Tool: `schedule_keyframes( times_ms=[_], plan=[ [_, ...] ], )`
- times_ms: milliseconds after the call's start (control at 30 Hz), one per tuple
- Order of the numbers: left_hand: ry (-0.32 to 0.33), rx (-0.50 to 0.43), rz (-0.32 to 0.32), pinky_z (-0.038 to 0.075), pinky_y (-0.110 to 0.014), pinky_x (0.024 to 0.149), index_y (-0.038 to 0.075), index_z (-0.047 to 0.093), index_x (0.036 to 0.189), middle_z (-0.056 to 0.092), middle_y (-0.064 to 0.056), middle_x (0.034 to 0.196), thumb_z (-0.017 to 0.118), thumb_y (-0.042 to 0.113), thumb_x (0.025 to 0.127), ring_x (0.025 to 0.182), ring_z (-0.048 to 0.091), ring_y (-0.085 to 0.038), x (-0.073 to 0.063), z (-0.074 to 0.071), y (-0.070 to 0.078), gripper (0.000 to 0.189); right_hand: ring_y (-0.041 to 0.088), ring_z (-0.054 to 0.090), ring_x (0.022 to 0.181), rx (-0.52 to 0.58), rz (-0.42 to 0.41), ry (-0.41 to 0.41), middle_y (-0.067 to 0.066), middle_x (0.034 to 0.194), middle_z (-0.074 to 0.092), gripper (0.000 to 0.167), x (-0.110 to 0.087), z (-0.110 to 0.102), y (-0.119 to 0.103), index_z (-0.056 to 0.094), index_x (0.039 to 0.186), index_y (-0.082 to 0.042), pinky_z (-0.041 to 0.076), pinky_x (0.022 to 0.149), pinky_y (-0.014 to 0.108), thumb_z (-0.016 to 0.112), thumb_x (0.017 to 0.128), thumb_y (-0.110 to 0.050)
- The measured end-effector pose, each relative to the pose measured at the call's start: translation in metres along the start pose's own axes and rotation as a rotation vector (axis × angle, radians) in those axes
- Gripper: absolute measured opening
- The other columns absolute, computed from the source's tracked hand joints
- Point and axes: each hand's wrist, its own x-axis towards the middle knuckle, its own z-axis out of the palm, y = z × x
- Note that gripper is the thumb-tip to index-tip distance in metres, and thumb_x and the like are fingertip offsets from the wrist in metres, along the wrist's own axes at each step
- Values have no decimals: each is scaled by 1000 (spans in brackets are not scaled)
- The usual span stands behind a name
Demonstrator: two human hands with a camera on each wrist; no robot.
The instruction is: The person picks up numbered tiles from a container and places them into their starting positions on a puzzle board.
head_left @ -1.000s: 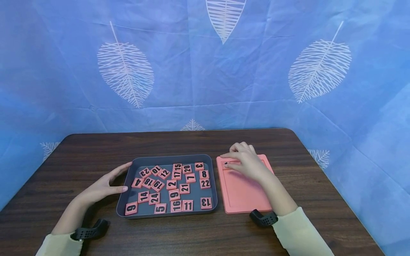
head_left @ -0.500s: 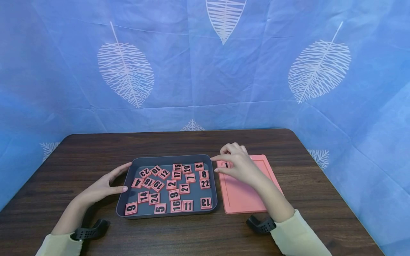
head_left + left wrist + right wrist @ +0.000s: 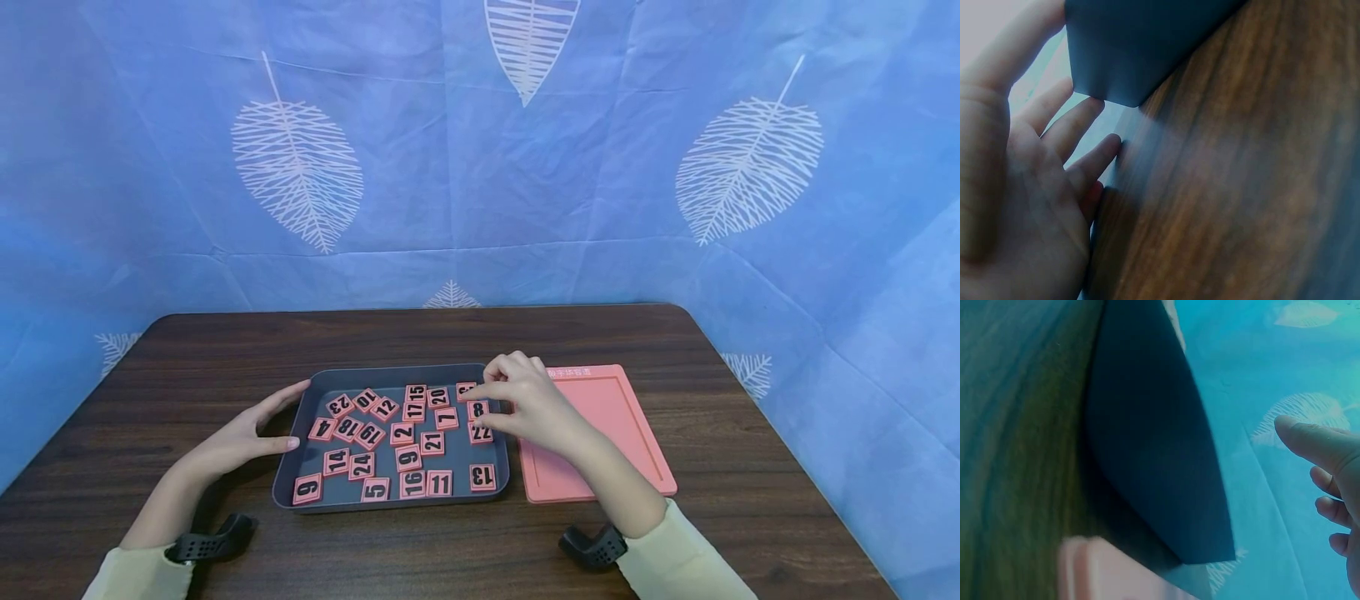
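Observation:
In the head view a dark grey tray [image 3: 390, 505] holds many pink square tiles with black numbers. My left hand [image 3: 238, 440] rests at the tray's left end, thumb tip at the rim and fingers stretched along the outside; in the left wrist view its fingertips [image 3: 1100, 106] touch the tray's corner. Over the tray's right end hovers my right hand [image 3: 528, 402], thumb and forefinger apart with nothing between them. Nearest to it are tile 3 [image 3: 463, 387], tile 8 [image 3: 477, 409] and tile 22 [image 3: 480, 433], each partly covered by the fingers or close below them.
A pink framed board [image 3: 600, 425] lies right of the tray; my right hand and forearm hide its upper left corner. Both stand on a dark wood table [image 3: 420, 554]. Behind hangs a blue cloth [image 3: 480, 167] with white leaf prints.
My right hand has moved left, from the board's upper left corner, where a tile 1 showed half a second ago, to above the tray's right end. The left hand has stayed put.

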Motion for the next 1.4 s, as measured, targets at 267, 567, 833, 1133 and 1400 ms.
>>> schedule_keyframes(
  times_ms=[267, 567, 833, 1133, 1400],
  plan=[
    [-1, 3, -5, 18, -78, 91, 11, 20, 154, 16, -26, 154, 68, 16, 89, 135, 14, -52, 1, 1, -2, 81, 14, 39, 91, 30, -40, -105, -6, 99, 51, 28, 16, 20, -8, 75, 110, -22, 29, 77, 35, 77, 82, -27],
    [0, 4, 5, 19, -78, 91, 11, 20, 154, 17, -27, 153, 68, 15, 89, 135, 15, -53, -1, 0, -1, 81, 11, 39, 92, 23, -72, -268, -10, 99, 51, 34, 45, 40, -6, 73, 115, -27, 30, 80, 34, 77, 82, -32],
    [-2, -7, -1, 17, -78, 91, 11, 20, 154, 16, -27, 153, 68, 14, 88, 135, 14, -52, -1, 1, 0, 82, 10, 38, 91, 3, -60, -409, -11, 101, 50, 37, 63, 56, 0, 70, 119, -32, 29, 80, 32, 75, 83, -37],
    [-5, -5, 7, 16, -78, 91, 11, 20, 154, 17, -27, 153, 68, 15, 89, 135, 15, -52, 1, 0, -2, 81, 8, 38, 90, -52, -78, -509, -12, 105, 50, 40, 78, 65, 0, 67, 122, -36, 29, 79, 29, 73, 83, -42],
    [-2, -11, 0, 14, -78, 92, 10, 21, 153, 18, -27, 153, 68, 15, 88, 135, 16, -51, 2, -1, -2, 80, 9, 37, 87, -33, -53, -566, -13, 100, 49, 40, 84, 69, -2, 65, 124, -39, 28, 76, 28, 73, 85, -40]
  ],
)
